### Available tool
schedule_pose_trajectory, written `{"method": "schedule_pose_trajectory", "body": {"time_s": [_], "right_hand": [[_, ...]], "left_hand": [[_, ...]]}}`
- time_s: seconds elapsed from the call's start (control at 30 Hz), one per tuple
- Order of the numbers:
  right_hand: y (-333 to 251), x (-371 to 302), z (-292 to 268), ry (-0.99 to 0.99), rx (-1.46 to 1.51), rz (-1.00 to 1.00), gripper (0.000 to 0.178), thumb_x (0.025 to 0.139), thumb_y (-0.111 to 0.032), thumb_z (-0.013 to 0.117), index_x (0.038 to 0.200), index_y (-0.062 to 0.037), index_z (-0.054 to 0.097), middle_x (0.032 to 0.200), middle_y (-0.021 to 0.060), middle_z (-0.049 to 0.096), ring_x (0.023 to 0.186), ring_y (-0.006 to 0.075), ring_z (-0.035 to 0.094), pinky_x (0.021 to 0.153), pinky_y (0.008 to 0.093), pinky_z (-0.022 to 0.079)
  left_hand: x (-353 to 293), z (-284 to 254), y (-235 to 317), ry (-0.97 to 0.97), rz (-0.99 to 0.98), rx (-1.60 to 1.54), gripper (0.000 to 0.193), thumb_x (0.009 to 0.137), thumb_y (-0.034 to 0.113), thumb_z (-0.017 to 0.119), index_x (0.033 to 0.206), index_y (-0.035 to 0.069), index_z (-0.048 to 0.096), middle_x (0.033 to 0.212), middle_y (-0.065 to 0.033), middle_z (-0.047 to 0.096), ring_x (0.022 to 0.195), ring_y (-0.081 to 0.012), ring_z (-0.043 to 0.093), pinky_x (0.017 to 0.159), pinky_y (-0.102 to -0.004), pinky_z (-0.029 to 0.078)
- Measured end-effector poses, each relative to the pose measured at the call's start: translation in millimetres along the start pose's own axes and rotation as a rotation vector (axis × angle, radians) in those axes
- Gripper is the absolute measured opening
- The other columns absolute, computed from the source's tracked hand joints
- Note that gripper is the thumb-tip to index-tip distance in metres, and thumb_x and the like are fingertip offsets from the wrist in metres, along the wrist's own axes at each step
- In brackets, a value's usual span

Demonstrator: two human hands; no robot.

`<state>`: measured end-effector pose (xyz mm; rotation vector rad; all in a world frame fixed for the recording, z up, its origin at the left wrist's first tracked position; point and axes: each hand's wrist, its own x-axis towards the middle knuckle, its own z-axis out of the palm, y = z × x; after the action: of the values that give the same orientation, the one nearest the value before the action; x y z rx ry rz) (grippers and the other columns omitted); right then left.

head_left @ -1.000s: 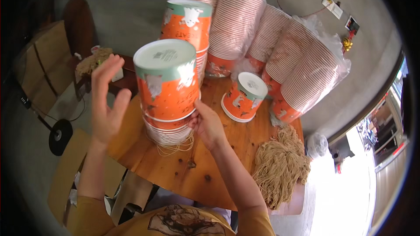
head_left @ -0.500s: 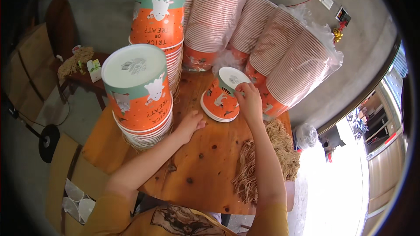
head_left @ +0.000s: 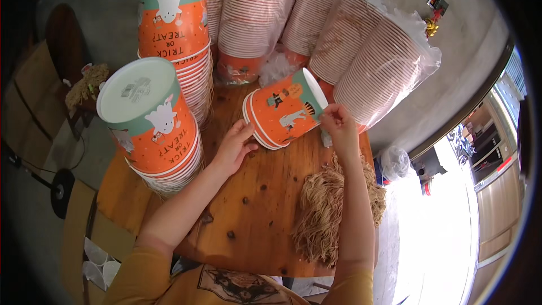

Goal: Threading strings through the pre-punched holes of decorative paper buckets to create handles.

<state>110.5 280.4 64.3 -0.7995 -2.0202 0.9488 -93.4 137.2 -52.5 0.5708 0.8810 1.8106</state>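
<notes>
1. Centrally in the frame, the cups point(head_left: 285, 112), a short nest, sit tilted over the counter point(head_left: 243, 203), rims toward the left, base toward the upper right; whether the lower rim touches the wood, I cannot tell.
2. The right hand point(head_left: 342, 127), right of centre, has its fingers pinched together on the base edge.
3. The left hand point(head_left: 231, 146), left of centre, has its fingers at the rims, thumb a little apart from the rest; whether they clamp, I cannot tell.
4. The cups look like coated paper: probably light, fairly stiff along the rolled rims and base, softer in the side wall, which a hard squeeze could dent.
5. The printed surface seems smooth and may slip under dry fingers; nested layers could slide apart.
6. Best holds, I judge, are the rims and the base edge, one at each end.
7. The open stack point(head_left: 147, 130) stands at left, the twine point(head_left: 316, 209) lies at lower right.
</notes>
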Motion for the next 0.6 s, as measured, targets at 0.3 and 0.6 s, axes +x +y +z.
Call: {"method": "schedule_pose_trajectory", "body": {"time_s": [0.3,0.6], "right_hand": [[-7.9,-36.3,-34.4,-0.030,0.545,0.164,0.008,0.096,-0.012,0.057,0.102,-0.0083,0.054,0.112,0.0030,0.060,0.100,0.0107,0.058,0.088,0.0290,0.050],[124.1,-52.7,42.0,0.053,1.490,0.428,0.032,0.089,-0.018,0.067,0.118,-0.0125,0.055,0.123,0.0016,0.058,0.116,0.0224,0.054,0.104,0.0405,0.044]], "left_hand": [[-79.5,40.2,77.9,-0.134,0.255,0.328,0.020,0.100,0.015,0.045,0.108,0.000,0.055,0.099,-0.0058,0.061,0.082,-0.0133,0.064,0.066,-0.0285,0.058],[-47.8,108.6,148.0,0.102,0.679,1.595,0.012,0.091,0.008,0.048,0.088,-0.003,0.047,0.069,-0.0236,0.059,0.059,-0.0323,0.066,0.057,-0.0401,0.051]]}}
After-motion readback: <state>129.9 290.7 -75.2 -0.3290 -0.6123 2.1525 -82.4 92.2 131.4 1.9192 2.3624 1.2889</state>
